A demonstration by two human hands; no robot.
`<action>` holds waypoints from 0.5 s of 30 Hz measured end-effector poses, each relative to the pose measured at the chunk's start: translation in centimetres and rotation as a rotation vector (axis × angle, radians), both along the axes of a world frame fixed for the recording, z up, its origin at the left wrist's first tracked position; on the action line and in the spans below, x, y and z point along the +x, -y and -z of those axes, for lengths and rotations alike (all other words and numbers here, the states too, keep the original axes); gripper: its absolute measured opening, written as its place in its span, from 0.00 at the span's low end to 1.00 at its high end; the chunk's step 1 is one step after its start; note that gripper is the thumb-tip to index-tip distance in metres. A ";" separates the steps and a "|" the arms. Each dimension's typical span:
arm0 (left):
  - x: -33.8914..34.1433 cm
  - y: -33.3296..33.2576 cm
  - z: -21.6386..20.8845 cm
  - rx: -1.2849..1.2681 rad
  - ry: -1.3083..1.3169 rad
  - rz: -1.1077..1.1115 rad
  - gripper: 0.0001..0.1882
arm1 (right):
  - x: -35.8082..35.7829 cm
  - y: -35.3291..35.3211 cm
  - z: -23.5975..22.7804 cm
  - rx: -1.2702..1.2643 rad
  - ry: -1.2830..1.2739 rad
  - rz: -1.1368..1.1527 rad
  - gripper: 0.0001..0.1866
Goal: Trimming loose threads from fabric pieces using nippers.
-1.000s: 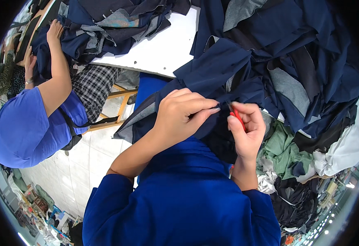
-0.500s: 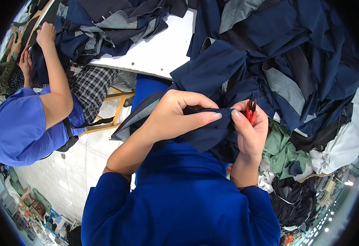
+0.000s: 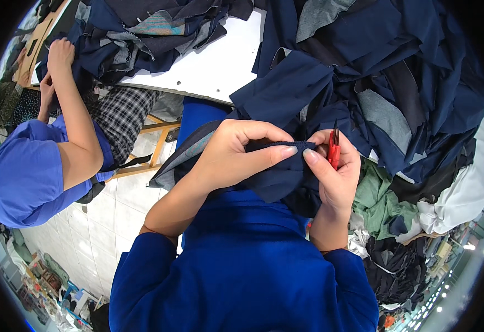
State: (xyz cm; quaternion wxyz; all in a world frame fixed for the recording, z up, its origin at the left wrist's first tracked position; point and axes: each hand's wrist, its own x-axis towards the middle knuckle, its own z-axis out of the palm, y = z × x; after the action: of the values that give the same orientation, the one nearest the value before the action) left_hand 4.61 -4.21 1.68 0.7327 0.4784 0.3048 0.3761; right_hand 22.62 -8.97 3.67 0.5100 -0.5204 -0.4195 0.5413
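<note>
Between my two hands stretches the edge of a dark navy fabric piece (image 3: pixel 278 176), which hangs over my lap. My left hand (image 3: pixel 242 150) pinches that edge between thumb and forefinger. Close beside it, my right hand (image 3: pixel 336 169) grips the same edge with thumb and fingertip. Tucked in the right hand is a pair of red-handled thread snips (image 3: pixel 334 150), its dark tips pointing up and away from the cloth. A grey-lined strip of the fabric (image 3: pixel 184 152) trails out past my left wrist.
Navy and grey fabric pieces (image 3: pixel 386 55) lie heaped ahead and to the right. Another heap (image 3: pixel 142 41) covers part of the white table (image 3: pixel 209 66). At left sits a co-worker in a purple-blue top (image 3: pixel 26 171), handling dark cloth. Green cloth (image 3: pixel 383 202) and white cloth (image 3: pixel 458 193) pile up at right.
My right hand has shifted slightly left along the fabric edge, closer to my left fingertips, and the snips have turned more upright. The co-worker's hands have moved a little.
</note>
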 end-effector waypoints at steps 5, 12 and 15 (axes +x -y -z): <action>-0.1 0.0 0.2 0.016 -0.017 -0.004 0.08 | -0.2 0.0 -0.2 -0.009 0.012 0.018 0.09; -0.1 -0.1 0.2 0.042 -0.019 0.005 0.09 | -0.1 0.1 0.1 0.002 0.036 0.007 0.11; -0.1 0.0 0.3 0.035 -0.015 -0.006 0.09 | -0.6 -0.1 -0.1 -0.002 0.025 0.029 0.11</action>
State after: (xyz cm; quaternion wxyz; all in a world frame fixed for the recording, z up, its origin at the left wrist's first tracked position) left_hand 4.50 -4.25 1.38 0.7208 0.4927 0.3052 0.3802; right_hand 22.06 -8.85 3.79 0.5120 -0.5336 -0.4178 0.5278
